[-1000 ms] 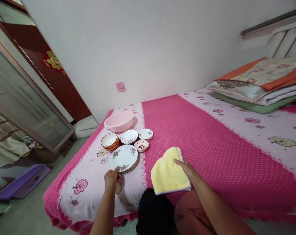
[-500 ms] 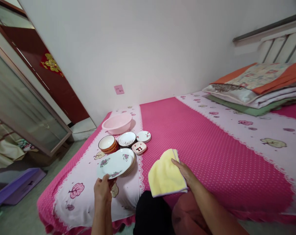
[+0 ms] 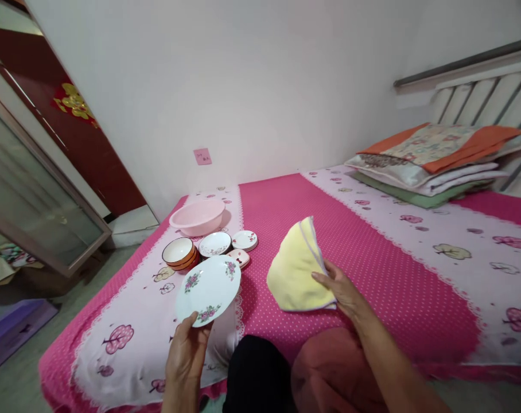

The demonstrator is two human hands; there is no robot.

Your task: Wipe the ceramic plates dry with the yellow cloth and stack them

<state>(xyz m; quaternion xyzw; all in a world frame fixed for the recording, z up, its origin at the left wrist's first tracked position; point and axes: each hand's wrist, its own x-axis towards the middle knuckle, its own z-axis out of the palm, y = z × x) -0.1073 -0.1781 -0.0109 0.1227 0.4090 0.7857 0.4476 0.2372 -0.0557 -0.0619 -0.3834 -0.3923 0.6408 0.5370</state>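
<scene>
My left hand point(image 3: 187, 347) grips the near rim of a white plate point(image 3: 206, 287) with purple-pink flower sprigs, thumb on top and fingers beneath. The plate is tilted toward me and hides whatever lies under it. A folded yellow cloth point(image 3: 299, 269) with a pale purple edge hangs from my right hand point(image 3: 338, 287), pinched between thumb and fingers. Just beyond the plate are a stack of orange-sided bowls point(image 3: 179, 252), a stack of patterned white dishes point(image 3: 215, 244), small round saucers point(image 3: 244, 240) and a partly covered pink square dish point(image 3: 240, 258).
A pink basin point(image 3: 198, 218) sits at the back left of the pink bed cover point(image 3: 372, 298). Folded bedding point(image 3: 432, 160) is piled at the back right. Down on the floor at left lies a purple bin point(image 3: 17, 332). A glass-panelled door point(image 3: 41, 183) stands at left.
My left hand has raised the plate and brought it nearer, tilting it up. My right hand has lifted the yellow cloth, which has changed shape. The whole view has shifted slightly.
</scene>
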